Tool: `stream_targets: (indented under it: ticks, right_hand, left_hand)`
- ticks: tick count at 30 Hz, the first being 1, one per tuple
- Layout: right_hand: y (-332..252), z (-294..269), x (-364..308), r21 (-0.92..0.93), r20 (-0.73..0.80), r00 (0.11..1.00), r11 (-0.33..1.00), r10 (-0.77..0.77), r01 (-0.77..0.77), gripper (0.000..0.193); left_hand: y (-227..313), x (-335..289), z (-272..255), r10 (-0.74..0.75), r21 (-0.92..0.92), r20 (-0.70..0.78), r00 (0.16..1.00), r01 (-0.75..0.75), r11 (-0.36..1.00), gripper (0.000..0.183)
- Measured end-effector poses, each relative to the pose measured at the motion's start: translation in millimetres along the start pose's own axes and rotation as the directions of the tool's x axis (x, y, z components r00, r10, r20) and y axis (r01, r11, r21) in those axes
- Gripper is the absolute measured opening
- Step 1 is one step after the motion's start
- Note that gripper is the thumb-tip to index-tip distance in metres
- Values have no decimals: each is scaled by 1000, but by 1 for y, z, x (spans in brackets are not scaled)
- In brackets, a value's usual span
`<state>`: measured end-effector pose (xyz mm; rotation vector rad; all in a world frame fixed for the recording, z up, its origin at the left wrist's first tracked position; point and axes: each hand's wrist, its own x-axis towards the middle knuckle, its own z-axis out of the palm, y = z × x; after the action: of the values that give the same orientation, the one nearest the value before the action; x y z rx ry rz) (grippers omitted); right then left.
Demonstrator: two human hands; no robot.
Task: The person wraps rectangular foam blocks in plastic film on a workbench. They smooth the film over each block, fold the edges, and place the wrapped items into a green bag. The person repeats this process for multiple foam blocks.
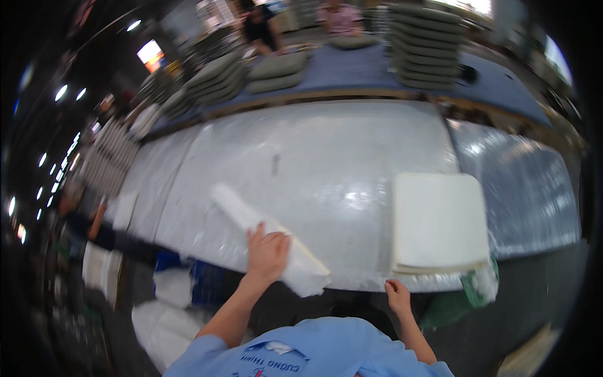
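Observation:
A long white piece of soft padding [300, 262] with a cream, foam-like edge lies slantwise at the near side of the table. My left hand [267, 254] is closed over it from above, and its lower end hangs at the table's front edge. My right hand [397, 295] is at that same edge, further right, with its fingers drawn together. Whether anything is between them I cannot make out. Just beyond it sits a neat stack of cream foam pads [438, 220] with rounded far corners.
Clear plastic film covers the wide table [301, 157]. Behind it, a blue-topped table [352, 66] carries stacks of grey-green cushions [426, 47], with people beyond. A green bag [449, 308] hangs at the front right; a blue crate [207, 283] and white bundles stand below left. Another person [103, 232] works at far left.

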<state>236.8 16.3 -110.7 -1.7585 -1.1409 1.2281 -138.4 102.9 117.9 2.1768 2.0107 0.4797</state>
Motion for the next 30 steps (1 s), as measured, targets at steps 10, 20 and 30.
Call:
stream_targets:
  ticks: [10, 20, 30]
  right_hand:
    - [-225, 121, 46, 394, 653, 625, 896, -429, 204, 47]
    - [-294, 202, 65, 176, 846, 498, 981, -192, 79, 55]
    - [-331, 293, 65, 152, 684, 680, 963, -265, 223, 36]
  left_hand:
    - [4, -14, -12, -87, -57, -142, 986, 80, 995, 39]
    - [-73, 5, -43, -177, -355, -392, 903, 29, 934, 53]
    - [-149, 58, -27, 12, -91, -42, 999, -16, 996, 39]
